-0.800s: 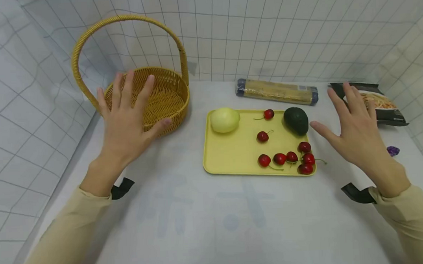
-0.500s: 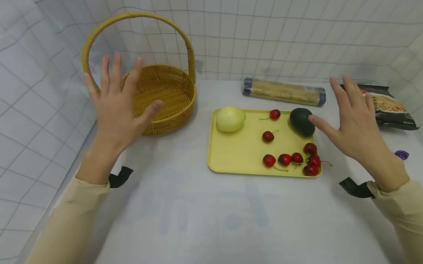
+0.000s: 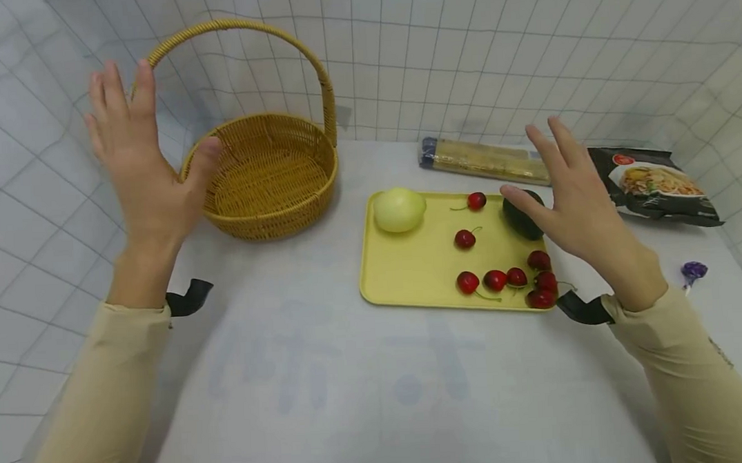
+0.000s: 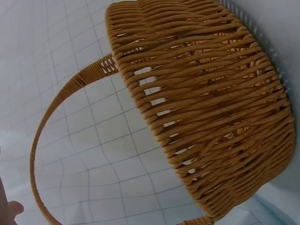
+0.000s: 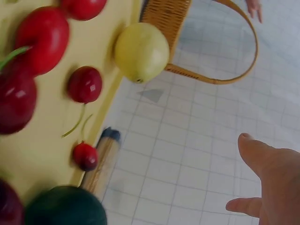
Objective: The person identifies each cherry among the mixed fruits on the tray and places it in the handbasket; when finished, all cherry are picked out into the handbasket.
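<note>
My left hand (image 3: 147, 165), fingers spread, hovers at the left side of the wicker basket (image 3: 271, 225), overlapping its tall arched handle in the head view. It holds nothing. My right hand (image 3: 578, 202) is raised with spread fingers over the right edge of the yellow tray (image 3: 404, 271), covering part of a dark green avocado (image 3: 516, 222). On that tray lie a pale yellow-green round fruit (image 3: 399, 210) and several red cherries (image 3: 467, 282), bunched mostly at the front right corner. In the left wrist view the basket's woven wall (image 4: 201, 103) fills much of the picture.
Behind the tray lies a long wrapped packet (image 3: 486, 161) with dark blue ends. A black food packet (image 3: 658, 184) stands at the back right, with a purple-wrapped lollipop (image 3: 694, 270) in front of it. Gridded white sheeting (image 3: 413, 57) rises at the back and sides.
My left hand has moved left and up, away from the basket's opening. My right hand has shifted left toward the tray and now covers part of the avocado. The objects stay put.
</note>
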### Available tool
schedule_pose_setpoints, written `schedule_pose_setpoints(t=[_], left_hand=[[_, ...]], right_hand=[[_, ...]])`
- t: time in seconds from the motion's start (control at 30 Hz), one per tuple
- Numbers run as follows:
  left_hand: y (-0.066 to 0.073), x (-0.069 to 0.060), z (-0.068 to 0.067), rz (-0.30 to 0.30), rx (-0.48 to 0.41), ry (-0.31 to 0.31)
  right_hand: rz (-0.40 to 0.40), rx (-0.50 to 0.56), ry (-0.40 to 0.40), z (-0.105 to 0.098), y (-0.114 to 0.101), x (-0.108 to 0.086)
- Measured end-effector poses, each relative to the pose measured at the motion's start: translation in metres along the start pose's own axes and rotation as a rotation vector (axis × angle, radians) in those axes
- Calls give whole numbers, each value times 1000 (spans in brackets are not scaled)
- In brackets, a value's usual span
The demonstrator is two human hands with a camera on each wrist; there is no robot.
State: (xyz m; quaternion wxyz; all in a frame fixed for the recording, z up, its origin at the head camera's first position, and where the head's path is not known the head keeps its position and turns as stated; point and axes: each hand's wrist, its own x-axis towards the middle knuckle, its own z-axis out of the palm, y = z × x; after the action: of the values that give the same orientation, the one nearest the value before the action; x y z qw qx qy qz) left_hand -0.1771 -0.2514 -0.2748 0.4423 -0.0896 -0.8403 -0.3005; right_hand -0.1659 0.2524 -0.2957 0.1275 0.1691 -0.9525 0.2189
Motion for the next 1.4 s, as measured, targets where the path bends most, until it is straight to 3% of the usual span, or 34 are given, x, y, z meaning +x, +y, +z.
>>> schedule_pose_setpoints(t=[0.1, 0.23, 0.43, 0.63, 0.83, 0.97, 1.13, 1.23, 1.4], left_hand=[[-13, -1, 3, -37, -72, 8], [-22, -7, 6, -139, -158, 4], [-33, -16, 13, -213, -205, -11], [-56, -26, 16, -423, -252, -93], [-76, -34, 20, -594, -461, -132], [-89, -41, 25, -652, -523, -115], [-102, -52, 30, -738, -541, -148], [-106, -56, 33, -763, -645, -128], [-109, -58, 38, -750, -812, -89]], right_hand=[[19, 41, -12, 2, -6, 2], [-2, 86, -46, 10, -8, 2], [-20, 91, -113, 23, -8, 1], [-67, 103, -182, 39, -7, 3], [-107, 149, -245, 52, -13, 2], [-128, 152, -284, 60, -14, 0], [-144, 166, -297, 69, -11, -3], [-153, 163, -300, 73, -10, -3], [-130, 142, -312, 77, -9, -3]])
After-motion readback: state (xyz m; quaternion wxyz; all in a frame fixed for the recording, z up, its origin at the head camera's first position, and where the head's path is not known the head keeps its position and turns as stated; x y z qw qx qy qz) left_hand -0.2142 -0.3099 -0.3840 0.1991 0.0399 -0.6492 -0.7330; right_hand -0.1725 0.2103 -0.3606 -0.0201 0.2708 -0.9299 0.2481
